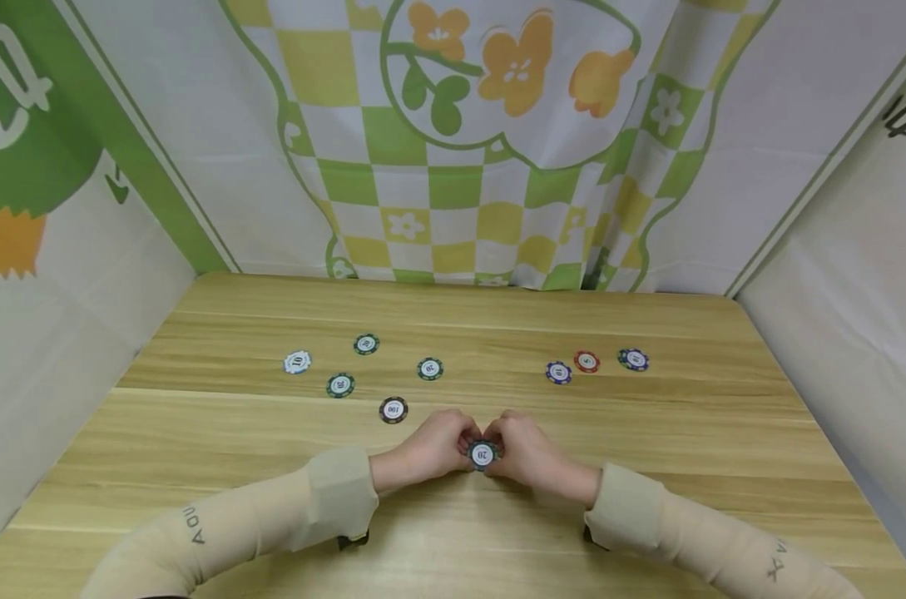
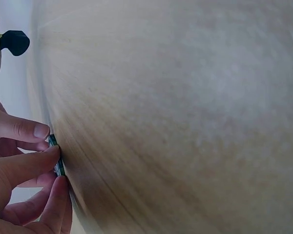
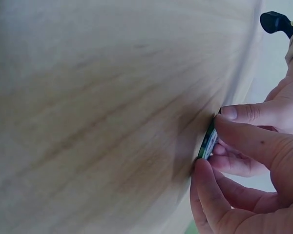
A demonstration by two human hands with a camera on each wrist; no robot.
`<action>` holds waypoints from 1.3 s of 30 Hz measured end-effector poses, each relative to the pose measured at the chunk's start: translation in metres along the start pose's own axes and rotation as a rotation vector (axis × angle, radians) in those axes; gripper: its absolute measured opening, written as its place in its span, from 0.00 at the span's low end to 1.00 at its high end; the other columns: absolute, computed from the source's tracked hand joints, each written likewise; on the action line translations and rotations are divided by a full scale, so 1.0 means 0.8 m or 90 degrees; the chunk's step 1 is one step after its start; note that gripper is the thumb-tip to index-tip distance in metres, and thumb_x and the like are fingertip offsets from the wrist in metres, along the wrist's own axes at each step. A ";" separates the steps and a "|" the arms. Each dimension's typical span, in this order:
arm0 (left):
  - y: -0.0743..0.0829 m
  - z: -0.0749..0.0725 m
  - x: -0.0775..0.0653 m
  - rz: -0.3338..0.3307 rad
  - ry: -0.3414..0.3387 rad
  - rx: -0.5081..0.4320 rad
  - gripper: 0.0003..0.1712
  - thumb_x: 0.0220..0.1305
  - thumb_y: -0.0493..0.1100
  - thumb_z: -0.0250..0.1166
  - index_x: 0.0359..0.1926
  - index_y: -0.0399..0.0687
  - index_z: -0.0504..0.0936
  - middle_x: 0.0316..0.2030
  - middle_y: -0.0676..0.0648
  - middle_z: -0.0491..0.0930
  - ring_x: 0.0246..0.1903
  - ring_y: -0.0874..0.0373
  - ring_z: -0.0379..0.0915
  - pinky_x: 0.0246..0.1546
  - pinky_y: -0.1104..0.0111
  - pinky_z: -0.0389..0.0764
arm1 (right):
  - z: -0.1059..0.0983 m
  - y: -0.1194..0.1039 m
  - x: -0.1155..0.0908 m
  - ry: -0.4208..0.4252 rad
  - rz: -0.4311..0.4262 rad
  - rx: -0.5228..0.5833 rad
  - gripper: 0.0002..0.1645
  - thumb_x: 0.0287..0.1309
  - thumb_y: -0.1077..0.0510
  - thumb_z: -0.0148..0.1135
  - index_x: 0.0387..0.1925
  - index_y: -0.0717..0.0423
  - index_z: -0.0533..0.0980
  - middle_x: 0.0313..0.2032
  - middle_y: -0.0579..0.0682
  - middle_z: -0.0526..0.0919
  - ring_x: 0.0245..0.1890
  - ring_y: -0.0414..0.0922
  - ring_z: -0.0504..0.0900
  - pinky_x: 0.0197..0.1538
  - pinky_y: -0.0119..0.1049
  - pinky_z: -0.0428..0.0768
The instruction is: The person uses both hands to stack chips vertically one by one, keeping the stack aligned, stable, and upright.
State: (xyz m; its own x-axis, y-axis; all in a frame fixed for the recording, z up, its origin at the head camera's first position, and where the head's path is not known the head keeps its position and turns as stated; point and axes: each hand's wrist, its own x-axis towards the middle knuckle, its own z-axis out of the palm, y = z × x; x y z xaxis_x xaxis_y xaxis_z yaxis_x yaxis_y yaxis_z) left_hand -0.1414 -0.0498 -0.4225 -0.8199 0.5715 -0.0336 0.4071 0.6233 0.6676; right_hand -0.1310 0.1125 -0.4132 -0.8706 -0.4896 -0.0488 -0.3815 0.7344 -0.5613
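A dark green poker chip (image 1: 482,454) marked 20 is pinched from both sides at the front middle of the table. My left hand (image 1: 439,448) grips its left edge between thumb and fingers. From the right, my right hand (image 1: 526,453) pinches the opposite edge. Seen edge-on in the left wrist view, the chip (image 2: 57,155) is close to the wood. In the right wrist view the fingertips (image 3: 205,168) of my right hand touch the chip's rim. Whether a second chip lies beneath it, I cannot tell. A black chip (image 1: 393,409) marked 100 is nearest my left hand.
On the wooden table (image 1: 685,466), several chips lie left of centre, among them a white one (image 1: 298,362) and a green one (image 1: 429,368). Farther right are a purple chip (image 1: 559,373), a red chip (image 1: 586,361) and a blue-purple chip (image 1: 634,359). A patterned curtain (image 1: 453,200) hangs behind.
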 end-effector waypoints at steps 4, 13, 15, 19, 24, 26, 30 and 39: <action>-0.001 -0.001 0.000 -0.001 -0.001 0.000 0.13 0.41 0.31 0.72 0.32 0.36 0.80 0.27 0.48 0.76 0.28 0.60 0.71 0.29 0.75 0.72 | 0.001 0.002 0.001 0.007 0.002 0.017 0.19 0.31 0.64 0.75 0.31 0.66 0.78 0.28 0.51 0.76 0.28 0.42 0.72 0.31 0.32 0.72; -0.001 -0.004 0.002 -0.003 -0.018 -0.010 0.14 0.41 0.31 0.72 0.33 0.35 0.79 0.28 0.47 0.77 0.28 0.59 0.72 0.29 0.74 0.73 | 0.004 0.003 -0.001 0.023 -0.002 0.021 0.20 0.29 0.65 0.76 0.30 0.65 0.79 0.27 0.51 0.74 0.27 0.41 0.72 0.29 0.30 0.71; -0.002 -0.007 0.003 0.001 -0.022 -0.005 0.14 0.41 0.32 0.72 0.33 0.35 0.80 0.28 0.47 0.77 0.28 0.60 0.72 0.30 0.74 0.73 | 0.005 0.004 0.000 0.025 -0.004 0.022 0.19 0.29 0.65 0.76 0.30 0.65 0.79 0.27 0.50 0.74 0.27 0.41 0.72 0.29 0.30 0.72; -0.006 -0.018 0.004 0.009 -0.047 0.017 0.14 0.42 0.32 0.69 0.35 0.37 0.80 0.29 0.48 0.78 0.29 0.61 0.72 0.31 0.74 0.74 | 0.006 0.005 0.000 0.027 0.002 0.026 0.18 0.29 0.64 0.76 0.29 0.64 0.79 0.27 0.49 0.74 0.27 0.40 0.71 0.30 0.29 0.72; -0.014 -0.041 0.002 0.067 -0.070 0.083 0.13 0.47 0.32 0.66 0.38 0.38 0.79 0.32 0.48 0.77 0.32 0.59 0.72 0.33 0.71 0.74 | 0.005 0.006 0.000 0.026 0.005 0.020 0.19 0.30 0.63 0.76 0.30 0.64 0.79 0.27 0.48 0.74 0.26 0.39 0.71 0.29 0.28 0.71; -0.019 -0.052 0.000 0.091 -0.066 0.122 0.14 0.49 0.32 0.65 0.40 0.39 0.79 0.35 0.48 0.78 0.34 0.58 0.73 0.35 0.70 0.75 | 0.005 0.006 0.000 0.024 0.003 0.018 0.19 0.30 0.63 0.76 0.30 0.64 0.79 0.27 0.48 0.74 0.26 0.39 0.71 0.29 0.28 0.71; -0.033 -0.069 -0.003 0.138 -0.069 0.196 0.16 0.51 0.33 0.64 0.45 0.39 0.78 0.42 0.45 0.79 0.42 0.54 0.75 0.44 0.65 0.75 | 0.005 0.005 0.000 0.022 0.007 0.020 0.19 0.30 0.63 0.76 0.30 0.64 0.78 0.27 0.48 0.73 0.26 0.39 0.70 0.28 0.28 0.71; -0.054 -0.089 -0.012 0.164 -0.068 0.293 0.14 0.54 0.33 0.63 0.44 0.36 0.78 0.41 0.43 0.79 0.42 0.53 0.76 0.43 0.64 0.76 | 0.006 0.004 0.000 0.015 0.020 0.021 0.20 0.31 0.64 0.75 0.32 0.65 0.78 0.27 0.48 0.73 0.26 0.39 0.70 0.28 0.27 0.71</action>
State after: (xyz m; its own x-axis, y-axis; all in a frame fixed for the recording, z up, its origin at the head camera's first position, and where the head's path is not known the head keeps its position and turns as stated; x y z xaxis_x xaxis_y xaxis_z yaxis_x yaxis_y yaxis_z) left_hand -0.1796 -0.1202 -0.3982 -0.6343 0.7730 -0.0028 0.7440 0.6115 0.2694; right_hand -0.1306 0.1126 -0.4186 -0.8894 -0.4546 -0.0475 -0.3433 0.7331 -0.5871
